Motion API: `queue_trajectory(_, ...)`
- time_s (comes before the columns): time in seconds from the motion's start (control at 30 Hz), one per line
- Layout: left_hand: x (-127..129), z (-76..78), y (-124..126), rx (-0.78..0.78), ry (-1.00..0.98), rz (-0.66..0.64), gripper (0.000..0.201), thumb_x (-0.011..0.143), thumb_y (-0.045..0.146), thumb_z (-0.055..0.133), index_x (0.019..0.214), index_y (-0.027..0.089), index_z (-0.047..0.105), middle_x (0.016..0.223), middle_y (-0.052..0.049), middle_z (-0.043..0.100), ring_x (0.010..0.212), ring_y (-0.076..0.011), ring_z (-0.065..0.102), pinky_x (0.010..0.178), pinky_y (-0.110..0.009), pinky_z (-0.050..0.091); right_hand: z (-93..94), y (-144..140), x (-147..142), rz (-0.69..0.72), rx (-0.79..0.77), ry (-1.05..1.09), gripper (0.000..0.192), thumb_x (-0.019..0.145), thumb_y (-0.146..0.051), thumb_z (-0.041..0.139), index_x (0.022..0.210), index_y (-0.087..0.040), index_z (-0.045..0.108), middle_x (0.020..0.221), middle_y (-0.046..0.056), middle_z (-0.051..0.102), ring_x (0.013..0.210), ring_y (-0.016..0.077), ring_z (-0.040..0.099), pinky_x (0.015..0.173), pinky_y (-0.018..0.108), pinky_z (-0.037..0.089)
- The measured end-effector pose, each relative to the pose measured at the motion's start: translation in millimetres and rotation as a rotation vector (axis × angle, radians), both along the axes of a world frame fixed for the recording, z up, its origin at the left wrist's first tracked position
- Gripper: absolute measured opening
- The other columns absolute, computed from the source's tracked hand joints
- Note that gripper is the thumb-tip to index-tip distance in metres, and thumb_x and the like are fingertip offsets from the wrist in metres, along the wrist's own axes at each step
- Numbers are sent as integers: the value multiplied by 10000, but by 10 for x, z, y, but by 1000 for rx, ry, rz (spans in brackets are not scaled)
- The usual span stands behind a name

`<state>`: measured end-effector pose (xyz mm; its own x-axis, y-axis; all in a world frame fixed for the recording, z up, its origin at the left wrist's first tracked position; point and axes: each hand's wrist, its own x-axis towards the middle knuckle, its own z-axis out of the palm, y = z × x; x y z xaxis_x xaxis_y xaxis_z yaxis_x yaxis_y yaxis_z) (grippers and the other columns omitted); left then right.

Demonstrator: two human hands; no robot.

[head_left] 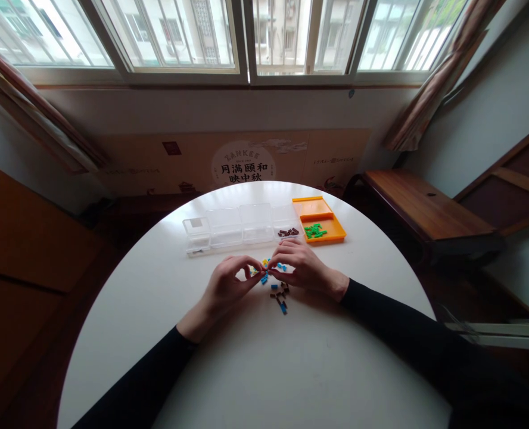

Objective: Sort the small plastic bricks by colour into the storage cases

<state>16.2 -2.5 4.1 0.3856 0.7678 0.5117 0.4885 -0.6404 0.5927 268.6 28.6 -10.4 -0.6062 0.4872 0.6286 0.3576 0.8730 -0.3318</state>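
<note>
Partly hidden: small bricks point(279, 293) under right hand point(301, 268).

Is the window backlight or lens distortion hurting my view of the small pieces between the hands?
Head view: the windows are blown out, yet the white table is evenly lit with soft shadows; wide-angle bending curves the window frame and room edges; the small pieces between left hand and right hand show colours, but are too tiny for detail.

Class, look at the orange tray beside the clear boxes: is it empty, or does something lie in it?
Not empty. The orange tray holds a small cluster of green pieces in its front part; its rear part shows only bare orange.
</note>
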Motion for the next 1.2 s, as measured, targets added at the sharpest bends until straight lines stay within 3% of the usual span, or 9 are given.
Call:
queue_trajectory(0.53, 13, 27, -4, 20, -4, 4, 82, 989, 314, 793, 963, 238, 775, 891, -21, 817, 738, -165, 714, 693, -289, 574, 16, -9, 11, -15, -31, 24, 88, 1058, -327, 729, 1005, -264, 761, 925, 19, 774, 870, 208, 677, 965, 406, 541)
queue_trajectory(0.63, 11, 38, 1, 23, -2, 27, 62, 1000, 299, 778, 981, 243, 762, 911, -14, 801, 753, -166, 697, 744, -309, 570, 22, 13, 37, -140, -21, 86, 98, 1051, -321, 735, 975, -266, 761, 933, 23, 771, 910, 222, 687, 957, 416, 530)
queue_trajectory(0.8, -11, 32, 13, 44, 96, 42, 54, 1004, 275, 764, 972, 237, 742, 972, -23, 792, 801, -181, 703, 873, -366, 562, -13, 175, 191, -517, 14, 169, 110, 1044, -295, 719, 953, -261, 771, 958, 38, 787, 961, 266, 687, 964, 451, 503)
queue_trajectory(0.9, -18, 16, 22, 55, 148, 10, 55, 1021, 264, 740, 976, 232, 740, 1026, -33, 799, 847, -187, 727, 921, -388, 553, -63, 300, 315, -661, 45, 155, 122, 1031, -312, 729, 942, -250, 786, 926, 42, 781, 925, 275, 681, 957, 463, 490)
queue_trajectory(1.03, -20, -21, 34, 88, 206, -10, 61, 1034, 288, 728, 1027, 243, 767, 1098, -60, 803, 1012, -234, 751, 971, -417, 543, -125, 385, 399, -745, 62, 106, 117, 1014, -326, 742, 964, -246, 811, 949, 60, 785, 924, 288, 670, 947, 476, 480)
queue_trajectory(1.2, -15, -56, 40, 148, 286, -61, 112, 1028, 301, 738, 1114, 280, 807, 1137, -67, 772, 1025, -241, 732, 950, -414, 548, -135, 335, 343, -711, 34, 91, 115, 1026, -302, 707, 1010, -248, 807, 983, 61, 779, 941, 288, 662, 923, 467, 481)
